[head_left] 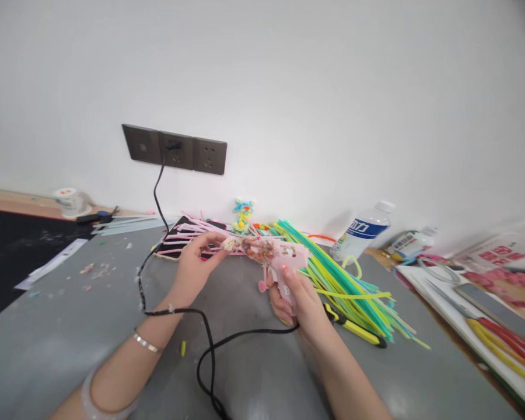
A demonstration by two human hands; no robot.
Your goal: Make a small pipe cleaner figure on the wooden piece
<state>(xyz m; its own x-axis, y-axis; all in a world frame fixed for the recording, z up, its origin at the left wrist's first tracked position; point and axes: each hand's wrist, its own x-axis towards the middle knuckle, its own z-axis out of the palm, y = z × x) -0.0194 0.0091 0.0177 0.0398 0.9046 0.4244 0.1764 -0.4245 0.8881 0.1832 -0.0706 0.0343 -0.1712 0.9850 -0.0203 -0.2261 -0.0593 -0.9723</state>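
Note:
My right hand [304, 300] is wrapped round the grip of a pink hot glue gun [289, 255], whose small red light is lit. The gun points left, and its front end is covered in multicoloured bits and residue. At that tip my left hand [200, 259] is closed, thumb and fingers pinching a small cream-coloured piece [230, 244]. Whether the piece touches the nozzle I cannot tell. From the bottom of the grip a black cord [245, 332] loops over the grey table mat [114, 303] and up to the wall socket [175, 150].
Pink pipe cleaners [188, 228] lie behind my left hand, green and yellow pipe cleaners [345, 286] to the right. Nearby are a yellow utility knife [359, 331], a small colourful figure [244, 214] and a tilted bottle [362, 230]. Scissors [503, 344] rest at far right, a white cup [71, 202] at left.

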